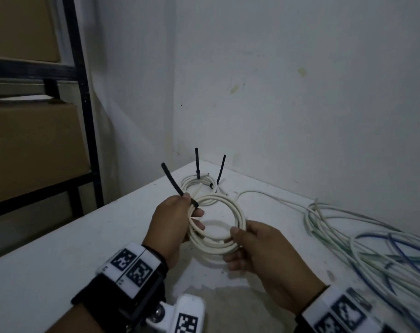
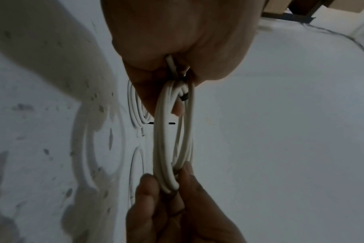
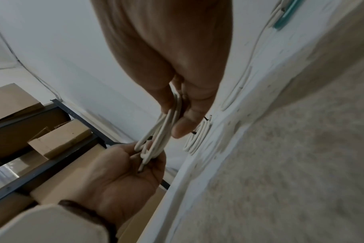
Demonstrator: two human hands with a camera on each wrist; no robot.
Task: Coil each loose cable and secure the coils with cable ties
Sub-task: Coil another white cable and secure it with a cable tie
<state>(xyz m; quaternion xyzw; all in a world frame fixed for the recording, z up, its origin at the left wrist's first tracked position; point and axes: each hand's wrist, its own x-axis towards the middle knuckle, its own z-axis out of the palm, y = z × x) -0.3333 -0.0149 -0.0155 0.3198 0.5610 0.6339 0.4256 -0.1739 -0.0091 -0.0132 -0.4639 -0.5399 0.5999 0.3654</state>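
Over the white table (image 1: 60, 248) in the wall corner, my left hand (image 1: 173, 224) and right hand (image 1: 259, 251) each pinch the white cable coil (image 1: 218, 227), its black cable tie (image 1: 173, 183) by my left thumb. Loose cables (image 1: 372, 241) lie right of the coil, a tied coil (image 1: 199, 182) behind it. Only my right wrist view shows the cardboard boxes (image 3: 58, 138) left of the coil.

Head view looks down; wrist views (close) share the cream coil (image 1: 218, 227).

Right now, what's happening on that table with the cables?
A person holds a white cable coil above the table in both hands: the left hand grips the side with a black cable tie around it, the right hand pinches the opposite side. Finished tied coils lie in the corner; loose cables wait on the right.
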